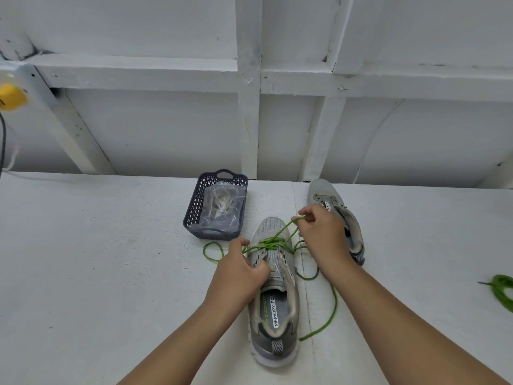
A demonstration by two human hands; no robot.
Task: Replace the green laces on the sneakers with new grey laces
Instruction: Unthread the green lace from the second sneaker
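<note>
On the white bench (97, 273), the near sneaker (273, 309) points away, its green lace (268, 243) half undone. The left hand (240, 276) grips its upper, fingers curled; the right hand (322, 234) pinches a raised lace loop. Beyond, the second sneaker (324, 195) lies unlaced, and grey laces (222, 204) lie bagged in a basket (194, 209).

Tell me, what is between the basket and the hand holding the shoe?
In the head view, a loop of green lace lies on the white table between the basket and the left hand.
</note>
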